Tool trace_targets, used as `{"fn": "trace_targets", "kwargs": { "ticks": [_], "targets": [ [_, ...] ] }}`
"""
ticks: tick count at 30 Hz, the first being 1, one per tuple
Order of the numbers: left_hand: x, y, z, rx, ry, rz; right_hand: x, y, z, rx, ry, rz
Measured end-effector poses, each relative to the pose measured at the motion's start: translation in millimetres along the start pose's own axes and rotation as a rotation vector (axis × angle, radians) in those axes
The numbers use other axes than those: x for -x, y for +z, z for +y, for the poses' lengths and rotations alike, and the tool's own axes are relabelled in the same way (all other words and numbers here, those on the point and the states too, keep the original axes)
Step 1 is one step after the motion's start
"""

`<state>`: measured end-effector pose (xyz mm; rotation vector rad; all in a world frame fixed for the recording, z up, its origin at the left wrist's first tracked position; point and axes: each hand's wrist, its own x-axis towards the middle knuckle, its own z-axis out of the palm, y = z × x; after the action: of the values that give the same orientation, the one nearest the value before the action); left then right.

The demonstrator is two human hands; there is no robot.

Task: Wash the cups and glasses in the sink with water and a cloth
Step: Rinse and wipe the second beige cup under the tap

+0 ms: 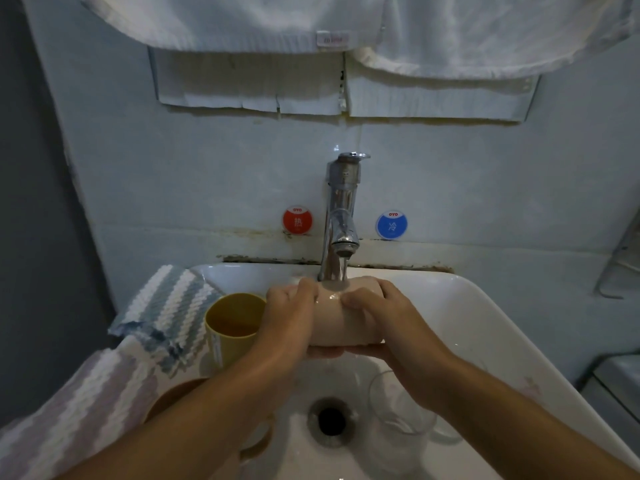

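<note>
Pink cup (341,315) gripped sideways by both hands (346,317) under running tap (341,216).

My hands hold a pale pink cup (346,320) under the chrome tap (341,216). Left of the tap stand a yellow cup (230,329) and a blue-and-white striped cloth (169,299). Flanking the tap are a red sticker (297,220) and a blue sticker (391,225).

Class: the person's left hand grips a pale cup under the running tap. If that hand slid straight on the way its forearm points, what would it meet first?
Probably the tap base behind the pale cup; the left hand points up-right towards it, though depth is unclear.
</note>
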<state>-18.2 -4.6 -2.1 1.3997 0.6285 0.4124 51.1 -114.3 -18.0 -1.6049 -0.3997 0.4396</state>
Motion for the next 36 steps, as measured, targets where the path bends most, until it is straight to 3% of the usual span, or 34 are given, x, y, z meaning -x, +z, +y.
{"fn": "trace_targets", "kwargs": {
  "ticks": [9,15,21,36],
  "targets": [
    [-1.1,-1.0,4.4,-0.053,0.05,0.009,-1.0,-0.6,-4.6,-0.084,0.086,0.055],
    [1.2,-3.5,2.0,-0.106,0.094,-0.024,0.1,-0.4,-2.1,-0.054,0.033,-0.039],
    [3.7,-3.4,2.4,-0.014,0.042,-0.065,-1.1,-1.6,-2.8,-0.119,-0.022,-0.022],
    [1.2,-2.3,-0.2,-0.088,0.054,-0.052,-0.5,-0.5,-1.4,-0.032,-0.006,0.055]
  ]
}}
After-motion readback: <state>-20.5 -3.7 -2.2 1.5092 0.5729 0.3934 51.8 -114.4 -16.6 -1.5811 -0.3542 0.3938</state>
